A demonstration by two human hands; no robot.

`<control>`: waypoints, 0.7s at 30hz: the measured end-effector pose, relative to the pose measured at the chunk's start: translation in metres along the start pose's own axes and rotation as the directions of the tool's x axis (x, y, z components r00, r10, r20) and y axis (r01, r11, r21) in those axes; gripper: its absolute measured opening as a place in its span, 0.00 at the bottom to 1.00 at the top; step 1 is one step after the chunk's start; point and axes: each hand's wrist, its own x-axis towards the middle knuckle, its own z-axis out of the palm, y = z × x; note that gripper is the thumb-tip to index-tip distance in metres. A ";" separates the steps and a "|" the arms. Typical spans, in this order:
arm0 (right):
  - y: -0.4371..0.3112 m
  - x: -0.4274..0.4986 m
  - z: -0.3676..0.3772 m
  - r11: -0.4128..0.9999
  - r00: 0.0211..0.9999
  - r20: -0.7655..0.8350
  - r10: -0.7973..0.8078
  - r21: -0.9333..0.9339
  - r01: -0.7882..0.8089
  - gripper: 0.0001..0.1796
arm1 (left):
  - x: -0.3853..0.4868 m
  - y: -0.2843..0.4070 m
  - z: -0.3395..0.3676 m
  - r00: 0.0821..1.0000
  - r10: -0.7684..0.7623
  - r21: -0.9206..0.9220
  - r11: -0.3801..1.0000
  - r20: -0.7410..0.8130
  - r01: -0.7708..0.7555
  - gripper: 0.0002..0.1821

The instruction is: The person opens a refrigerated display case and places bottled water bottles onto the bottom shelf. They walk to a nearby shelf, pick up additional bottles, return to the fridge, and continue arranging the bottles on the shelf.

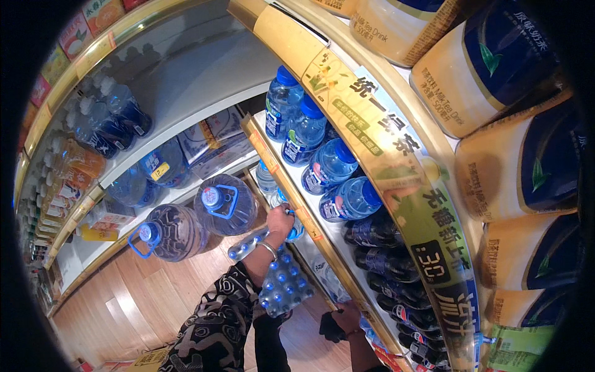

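Observation:
My left hand (280,223), with a metal bangle at the wrist, reaches into the low shelf and grips a clear water bottle (295,231) near its blue top. More clear bottles (266,177) stand behind it on that shelf. Below my left forearm lie shrink-wrapped bottles with blue caps (284,284). My right hand (346,318), a red band at its wrist, is at the shelf's front edge (325,293). A black, soft-looking item (331,328) is against that hand; its fingers are partly hidden, so its grip is unclear.
Two large water jugs with blue handles (226,204) stand on the left. Blue-capped drink bottles (297,139) and dark cola bottles (386,265) fill the shelf above. Milk tea bottles (506,172) stand at the right, behind a printed shelf strip (395,139). Wooden flooring (139,297) shows below.

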 end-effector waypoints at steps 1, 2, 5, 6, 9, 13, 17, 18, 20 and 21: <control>-0.001 0.000 -0.002 1.000 1.000 0.021 0.009 -0.009 -0.009 0.19 | -0.002 -0.001 -0.005 0.999 0.031 0.022 0.999 -0.021 -0.031 0.09; -0.002 0.000 -0.002 1.000 1.000 0.024 0.008 -0.015 -0.007 0.21 | -0.002 -0.002 -0.008 0.998 0.049 0.056 0.997 -0.033 -0.047 0.08; 0.000 0.000 0.002 0.999 1.000 0.004 -0.028 0.022 0.028 0.20 | -0.002 -0.008 -0.012 0.988 0.143 0.071 0.988 -0.051 -0.140 0.06; 0.001 0.001 0.004 1.000 1.000 0.002 -0.020 -0.001 0.020 0.20 | -0.002 -0.011 -0.012 0.982 0.175 0.072 0.983 -0.078 -0.169 0.06; 0.006 0.002 0.010 0.999 1.000 -0.003 -0.017 -0.045 0.017 0.17 | -0.004 -0.018 -0.012 0.955 0.268 0.073 0.963 -0.129 -0.260 0.07; 0.013 0.001 0.011 0.996 1.000 0.010 -0.021 -0.088 0.022 0.12 | -0.016 -0.019 -0.022 0.942 0.336 0.090 0.938 -0.007 -0.334 0.09; 0.018 -0.007 0.007 0.996 0.997 -0.004 -0.073 -0.044 0.073 0.09 | -0.012 -0.008 -0.035 0.887 0.452 0.149 0.887 -0.096 -0.436 0.10; 0.018 -0.009 0.007 0.996 0.997 -0.013 -0.077 -0.037 0.076 0.09 | -0.007 -0.006 -0.037 0.843 0.510 0.158 0.858 -0.170 -0.488 0.10; 0.018 -0.013 0.008 0.997 0.998 -0.016 -0.067 -0.027 0.066 0.09 | 0.006 -0.003 -0.038 0.840 0.491 0.102 0.871 -0.232 -0.481 0.12; 0.017 -0.014 0.008 0.997 0.996 -0.044 -0.081 -0.014 0.081 0.08 | 0.012 -0.004 -0.038 0.830 0.484 0.071 0.872 -0.276 -0.485 0.12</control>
